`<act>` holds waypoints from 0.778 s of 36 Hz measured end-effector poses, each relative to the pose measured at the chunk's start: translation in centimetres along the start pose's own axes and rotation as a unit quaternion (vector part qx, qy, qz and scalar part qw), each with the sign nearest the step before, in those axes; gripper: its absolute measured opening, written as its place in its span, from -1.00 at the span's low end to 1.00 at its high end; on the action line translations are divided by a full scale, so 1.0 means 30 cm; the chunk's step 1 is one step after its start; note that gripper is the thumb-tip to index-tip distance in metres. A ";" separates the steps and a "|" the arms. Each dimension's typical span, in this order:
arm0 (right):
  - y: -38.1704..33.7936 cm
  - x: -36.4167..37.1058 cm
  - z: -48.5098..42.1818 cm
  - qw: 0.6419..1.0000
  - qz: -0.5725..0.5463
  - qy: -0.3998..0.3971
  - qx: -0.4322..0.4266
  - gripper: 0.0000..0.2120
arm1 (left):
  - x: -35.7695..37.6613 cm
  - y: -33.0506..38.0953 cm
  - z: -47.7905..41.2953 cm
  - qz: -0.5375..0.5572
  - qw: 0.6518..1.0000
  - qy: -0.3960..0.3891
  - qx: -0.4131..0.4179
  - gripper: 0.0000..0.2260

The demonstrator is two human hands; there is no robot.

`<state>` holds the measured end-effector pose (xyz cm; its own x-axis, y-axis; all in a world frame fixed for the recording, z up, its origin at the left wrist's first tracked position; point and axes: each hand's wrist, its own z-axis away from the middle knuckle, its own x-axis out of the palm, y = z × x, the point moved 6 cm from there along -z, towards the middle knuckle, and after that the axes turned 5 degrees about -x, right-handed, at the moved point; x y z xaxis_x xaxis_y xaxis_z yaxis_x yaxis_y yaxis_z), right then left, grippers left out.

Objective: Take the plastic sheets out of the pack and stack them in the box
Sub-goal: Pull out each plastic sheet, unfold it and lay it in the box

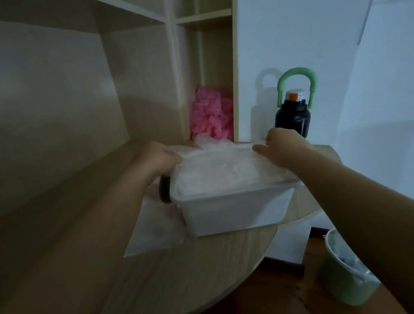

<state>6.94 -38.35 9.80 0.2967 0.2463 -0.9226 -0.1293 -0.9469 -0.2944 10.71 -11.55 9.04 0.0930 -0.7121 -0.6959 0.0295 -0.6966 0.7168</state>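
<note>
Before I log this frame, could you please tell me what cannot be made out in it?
Head view only.
1. Sheet count: the frosted wall of the box and the top plastic sheets hide the stack beneath.
2. Grip: fingertips of the left hand and the right hand are out of sight at the sheets' edges.
3. The black object beside the box: partly behind the left wrist, unidentifiable.
4. The green bin: contents blurred, cut off by the right forearm.
</note>
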 end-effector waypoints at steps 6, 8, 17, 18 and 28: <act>-0.049 -0.083 0.011 0.996 0.028 0.067 -0.061 -0.43 | -0.059 0.143 0.090 -0.101 0.961 0.119 0.227 -0.55; -0.094 -0.097 0.030 0.992 0.006 0.056 -0.111 -0.59 | -0.010 0.183 0.128 -0.131 0.947 0.025 0.294 -0.60; -0.102 0.152 0.039 0.954 0.026 -0.288 -0.085 -0.36 | 0.231 0.130 0.086 -0.408 0.862 -0.225 0.202 -0.61; -0.095 0.165 0.034 0.950 0.039 -0.299 -0.082 -0.34 | 0.248 0.133 0.079 -0.424 0.851 -0.238 0.198 -0.61; -0.077 0.267 0.009 0.915 0.167 -0.349 -0.115 -0.57 | 0.364 0.076 0.069 -0.467 0.804 -0.342 0.134 -0.63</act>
<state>9.36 -34.14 3.03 -0.4102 -0.0686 -0.9094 0.1241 -0.9921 0.0189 9.75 -21.10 2.97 -0.4172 0.3153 -0.8524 -0.4564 -0.8837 -0.1034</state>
